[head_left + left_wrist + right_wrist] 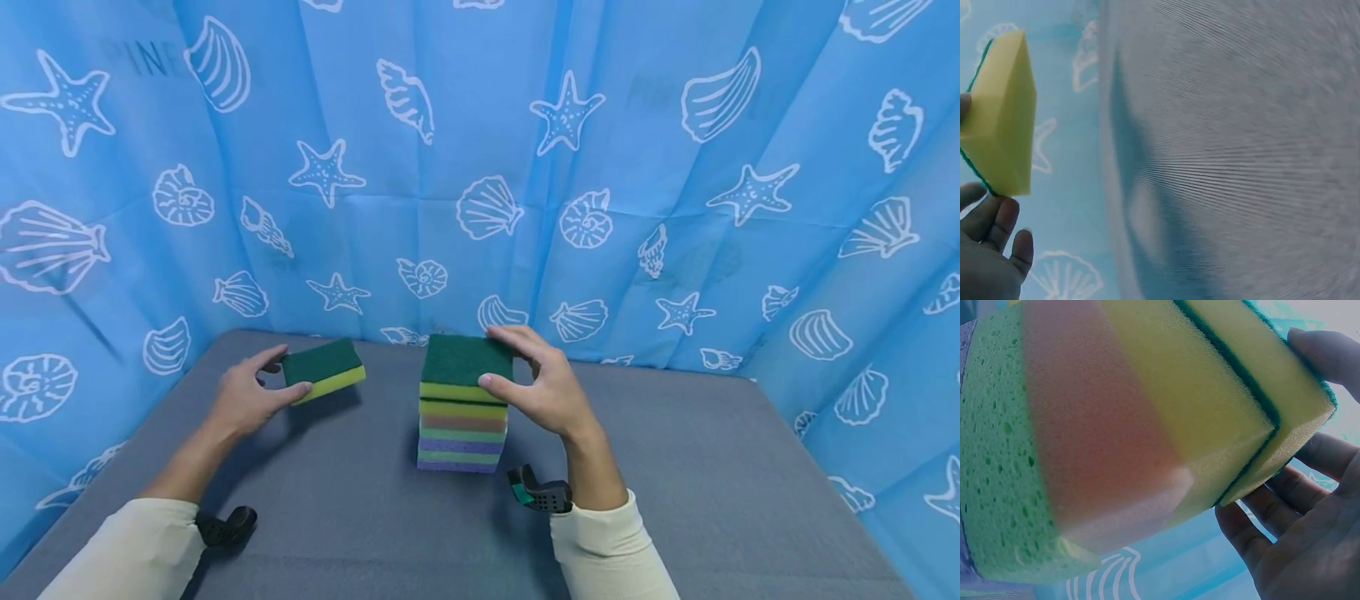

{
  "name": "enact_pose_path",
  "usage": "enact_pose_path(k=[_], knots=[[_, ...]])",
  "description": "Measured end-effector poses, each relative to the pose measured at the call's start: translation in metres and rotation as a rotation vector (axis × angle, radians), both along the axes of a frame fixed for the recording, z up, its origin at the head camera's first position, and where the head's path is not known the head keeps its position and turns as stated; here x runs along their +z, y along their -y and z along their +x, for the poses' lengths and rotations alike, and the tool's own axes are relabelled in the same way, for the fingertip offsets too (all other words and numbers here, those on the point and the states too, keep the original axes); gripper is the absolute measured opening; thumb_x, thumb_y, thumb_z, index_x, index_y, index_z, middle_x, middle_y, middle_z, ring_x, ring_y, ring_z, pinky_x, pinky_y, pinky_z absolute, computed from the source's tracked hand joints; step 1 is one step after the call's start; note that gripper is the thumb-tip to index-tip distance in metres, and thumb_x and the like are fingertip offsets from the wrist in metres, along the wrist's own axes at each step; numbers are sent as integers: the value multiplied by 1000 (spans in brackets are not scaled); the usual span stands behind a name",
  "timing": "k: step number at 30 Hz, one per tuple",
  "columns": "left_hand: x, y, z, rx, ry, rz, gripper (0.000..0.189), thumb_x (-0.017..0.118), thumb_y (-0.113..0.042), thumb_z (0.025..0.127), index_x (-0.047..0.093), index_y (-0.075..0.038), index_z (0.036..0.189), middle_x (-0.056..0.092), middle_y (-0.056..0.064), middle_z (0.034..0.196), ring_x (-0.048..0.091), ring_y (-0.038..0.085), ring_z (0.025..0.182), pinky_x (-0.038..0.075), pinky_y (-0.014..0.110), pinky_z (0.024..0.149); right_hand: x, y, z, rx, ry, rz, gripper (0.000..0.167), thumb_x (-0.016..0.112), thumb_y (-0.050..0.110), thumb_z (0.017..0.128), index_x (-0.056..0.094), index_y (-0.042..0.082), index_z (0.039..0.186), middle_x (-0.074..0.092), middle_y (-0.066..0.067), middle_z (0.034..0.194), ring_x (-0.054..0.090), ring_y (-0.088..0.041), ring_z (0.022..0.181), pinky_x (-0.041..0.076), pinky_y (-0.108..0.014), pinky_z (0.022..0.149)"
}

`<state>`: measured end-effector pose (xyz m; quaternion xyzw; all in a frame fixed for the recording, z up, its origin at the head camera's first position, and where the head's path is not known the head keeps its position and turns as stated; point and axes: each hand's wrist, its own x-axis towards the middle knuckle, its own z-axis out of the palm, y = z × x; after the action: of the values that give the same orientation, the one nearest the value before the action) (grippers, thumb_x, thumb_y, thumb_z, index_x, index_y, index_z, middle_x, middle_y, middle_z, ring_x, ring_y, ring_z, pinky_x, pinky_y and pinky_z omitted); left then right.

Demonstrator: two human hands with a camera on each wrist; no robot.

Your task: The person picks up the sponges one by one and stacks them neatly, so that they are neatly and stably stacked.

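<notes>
Between thumb and fingers, my left hand (251, 387) pinches a yellow sponge with a dark green scouring side (324, 371), green side up, above the table at the left. Its yellow foam (1007, 119) shows in the left wrist view. A stack of sponges (461, 446) stands upright mid-table, with purple, light green, pinkish-brown and yellow layers. On top lies another yellow and green sponge (461, 358), and my right hand (543, 379) grips its right end, thumb in front and fingers behind. In the right wrist view, the fingertips (1241, 528) touch this top sponge near its lower edge.
A grey cloth-covered table (675, 467) lies under everything. Behind and beside it hangs a blue curtain (480, 125) with white shells and starfish. Each wrist has a dark strap (543, 493) with a part sticking out inward, above the table.
</notes>
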<state>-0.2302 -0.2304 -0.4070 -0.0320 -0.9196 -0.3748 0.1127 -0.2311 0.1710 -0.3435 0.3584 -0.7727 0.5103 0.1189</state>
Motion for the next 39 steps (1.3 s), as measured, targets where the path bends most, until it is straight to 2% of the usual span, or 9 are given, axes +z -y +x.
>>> enact_pose_path(k=[7,8,14,15,18,25,29,34,39], knots=[[17,-8,9,-9,-94,7,81,75,-39,83,42,5,142,48,30,132,47,47,110,40,60,85,0,0,0,17,11,-23,55,72,16,87,54,5,137,53,-8,131,52,-22,112,42,-51,93],[19,-9,10,-16,-111,14,80,76,-38,83,43,5,142,49,30,132,48,46,111,40,59,86,4,1,4,16,16,-23,54,71,13,86,54,2,137,53,-11,131,52,-24,112,42,-51,93],[29,-18,14,-83,-234,55,75,80,-27,81,46,7,138,54,28,127,49,41,113,40,55,88,4,1,3,14,8,-20,55,71,9,86,53,2,137,53,-11,131,52,-26,112,43,-49,93],[32,-20,16,-90,-245,59,75,80,-27,81,46,7,138,54,27,127,49,41,113,40,55,88,0,-1,0,14,2,-20,55,72,11,86,53,3,137,53,-9,132,52,-24,111,43,-48,93],[38,-23,18,-107,-270,72,74,80,-24,80,47,6,138,55,26,126,50,40,112,40,55,87,2,0,1,0,9,-7,56,71,7,85,53,2,137,53,-12,131,52,-25,111,43,-48,93],[52,-31,23,-141,-325,95,71,82,-18,78,50,4,137,56,24,127,51,35,112,40,54,87,21,6,18,-4,16,1,53,68,-4,82,51,-11,132,52,-25,128,53,-34,108,42,-56,91],[61,-37,26,-165,-353,100,71,82,-17,78,50,4,137,56,22,127,52,34,111,41,53,87,13,3,12,2,5,0,55,69,0,83,52,-6,134,52,-21,130,53,-31,110,43,-54,90],[71,-43,30,-197,-377,108,70,81,-13,77,50,2,138,57,19,127,52,31,112,40,40,87,1,0,1,18,-5,-13,56,72,13,85,54,3,137,53,-11,132,53,-24,111,43,-54,91],[80,-52,32,-239,-380,136,71,82,-10,76,50,-2,140,57,16,128,51,28,114,38,25,85,0,-1,-1,25,-14,-20,56,72,17,86,54,4,137,54,-10,131,53,-24,111,43,-55,90]])
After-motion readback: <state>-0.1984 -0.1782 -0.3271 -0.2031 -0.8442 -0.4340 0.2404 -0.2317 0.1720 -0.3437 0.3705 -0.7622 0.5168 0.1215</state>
